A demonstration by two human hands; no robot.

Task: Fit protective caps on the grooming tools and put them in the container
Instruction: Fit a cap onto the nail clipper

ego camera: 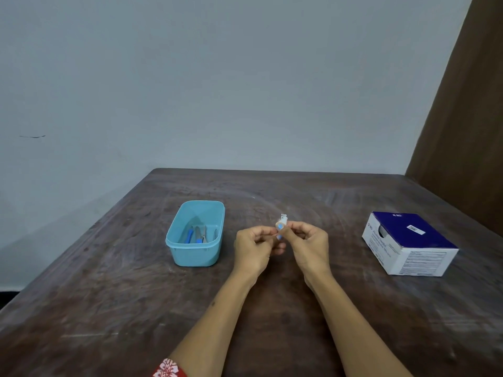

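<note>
The fingers (295,227) of the right hand (309,247) curl around a small silver metal grooming tool (284,218), whose short blunt end pokes up above the knuckles; the fingernails carry light blue polish. The left hand (254,247) meets it, its fingers bent inward and pinching at the tool's lower part, though what they hold there is too small to tell. Both hands hover above the middle of the dark brown, scuffed wooden desk (109,308), with bare wood all round them. To the left, well apart, stands one light blue rectangular plastic container (177,244) with rounded corners and a lipped rim, open on top; several slim tools (200,235) with blue parts lie inside, their count unclear. To the right, near the desk edge, sits one white and navy cardboard box (408,240).
</note>
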